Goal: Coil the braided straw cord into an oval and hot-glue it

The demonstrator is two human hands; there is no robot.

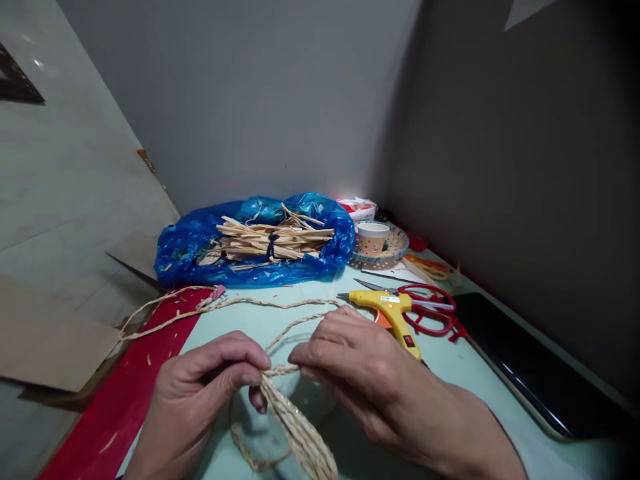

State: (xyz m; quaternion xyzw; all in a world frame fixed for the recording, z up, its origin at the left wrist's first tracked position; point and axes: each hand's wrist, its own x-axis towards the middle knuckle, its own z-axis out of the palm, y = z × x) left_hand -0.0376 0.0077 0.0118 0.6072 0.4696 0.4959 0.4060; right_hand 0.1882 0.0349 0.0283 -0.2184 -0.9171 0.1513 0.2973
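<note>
Between my hands is a flat piece of coiled straw cord (300,427), its rows lying side by side and its narrow top end pointing up. My left hand (200,393) is closed, with thumb and fingertips pinching that top end. My right hand (370,373) is closed too, its fingertips on the twisted straw cord (285,370) just right of the pinch. A loop of this cord hangs below my left fingers. More of it runs across the table behind my hands, out to the left edge and back to a pink clip (218,293).
A blue plastic bag (185,247) holds a tied bundle of dry straw (300,240). A paper cup (373,240) stands in a woven basket (400,247). Right of my hands lie a yellow glue gun (390,307), red-handled scissors (435,327) and a black phone-like slab (530,360). A wall rises behind.
</note>
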